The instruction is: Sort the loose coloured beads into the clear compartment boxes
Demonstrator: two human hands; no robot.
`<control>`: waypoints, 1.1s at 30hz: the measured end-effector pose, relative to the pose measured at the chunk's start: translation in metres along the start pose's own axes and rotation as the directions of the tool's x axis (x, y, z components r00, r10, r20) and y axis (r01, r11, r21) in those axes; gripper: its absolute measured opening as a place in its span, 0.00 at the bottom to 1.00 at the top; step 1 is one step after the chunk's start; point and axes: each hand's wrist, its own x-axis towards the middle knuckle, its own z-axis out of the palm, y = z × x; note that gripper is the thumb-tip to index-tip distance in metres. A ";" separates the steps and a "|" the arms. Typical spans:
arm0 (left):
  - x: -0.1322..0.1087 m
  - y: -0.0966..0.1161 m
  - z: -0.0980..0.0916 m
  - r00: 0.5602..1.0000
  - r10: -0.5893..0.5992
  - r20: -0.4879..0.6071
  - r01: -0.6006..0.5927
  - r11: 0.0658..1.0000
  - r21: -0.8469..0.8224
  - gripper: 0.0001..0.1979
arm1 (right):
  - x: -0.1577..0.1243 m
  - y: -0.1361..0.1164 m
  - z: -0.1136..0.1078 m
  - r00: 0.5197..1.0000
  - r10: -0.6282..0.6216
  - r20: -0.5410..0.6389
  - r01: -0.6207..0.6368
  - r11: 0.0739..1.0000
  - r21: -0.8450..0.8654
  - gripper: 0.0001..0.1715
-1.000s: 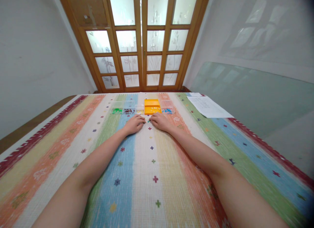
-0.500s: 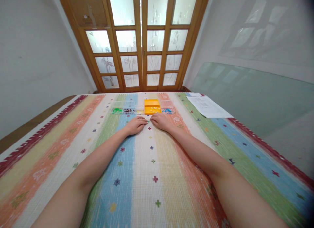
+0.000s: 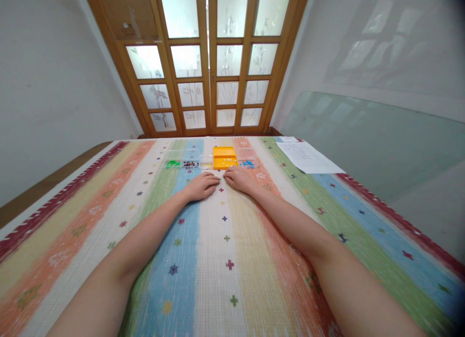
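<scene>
My left hand (image 3: 202, 186) rests low on the striped cloth, its fingers curled and pressed together at the tips. Facing it, a small gap away, is my right hand (image 3: 238, 178), with thumb and fingers drawn into a pinch. Whatever the fingertips hold is too small to make out; a speck of green shows between the hands, and I cannot tell if it is a loose piece or cloth print. Just beyond stands an open orange box (image 3: 224, 163) with small white pieces in it. Small blue pieces (image 3: 247, 164) lie in a clear box beside it.
Left of the orange box, clear plastic boxes hold green pieces (image 3: 173, 164), dark brown pieces (image 3: 191, 164) and pale yellow pieces (image 3: 207, 166). A written paper sheet (image 3: 310, 158) lies at the table's right edge. The patterned tablecloth (image 3: 214, 279) covers the table.
Both hands stay almost in place. The left fingertips have shifted very slightly to the right, and less of the green speck between the hands shows.
</scene>
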 end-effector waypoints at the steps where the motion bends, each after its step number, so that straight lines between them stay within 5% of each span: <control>1: 0.000 0.001 0.000 1.000 -0.003 0.002 0.003 1.000 0.001 0.18 | 0.000 0.001 0.000 1.000 0.009 -0.003 -0.009 1.000 0.003 0.17; 33: -0.002 -0.008 0.000 0.995 -0.081 -0.057 0.083 0.996 0.037 0.17 | -0.001 0.003 -0.009 0.990 0.141 0.001 -0.141 0.989 -0.043 0.15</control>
